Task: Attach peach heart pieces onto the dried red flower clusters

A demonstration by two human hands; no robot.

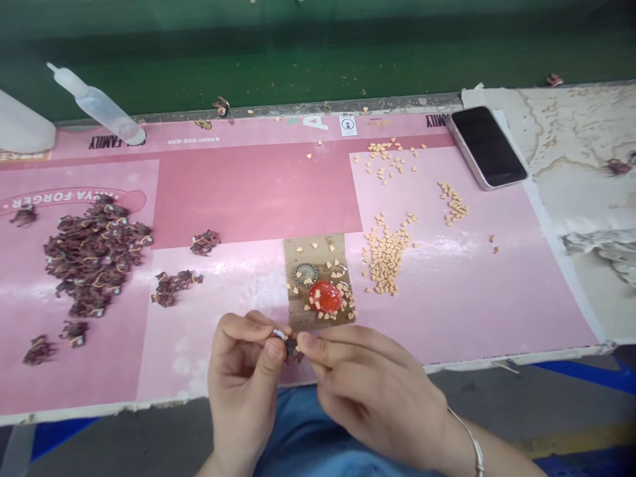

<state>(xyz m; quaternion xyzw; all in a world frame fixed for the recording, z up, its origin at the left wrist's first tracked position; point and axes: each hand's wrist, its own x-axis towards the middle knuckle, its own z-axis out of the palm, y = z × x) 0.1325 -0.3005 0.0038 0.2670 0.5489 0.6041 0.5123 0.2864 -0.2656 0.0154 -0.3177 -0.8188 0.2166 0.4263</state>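
Note:
My left hand (243,384) pinches a small dark brown figure (293,351) with a pale bit near the fingertips. My right hand (372,387) is closed at the same spot, thumb and forefinger touching the figure's right side; a tiny beige piece seems to be between those tips, partly hidden. Just beyond the hands lies a brown cardboard piece (301,311) with a red glossy blob (325,297), a bottle cap (307,273) and scattered beige pieces. A pile of small beige pieces (386,258) lies to the right.
A heap of similar dark figures (99,252) lies at left, with several strays beside it. A clear squeeze bottle (106,109) and a white container (22,122) stand back left. A phone (487,147) rests at back right, near a crumpled cloth (603,252). Behind runs a green surface (298,66).

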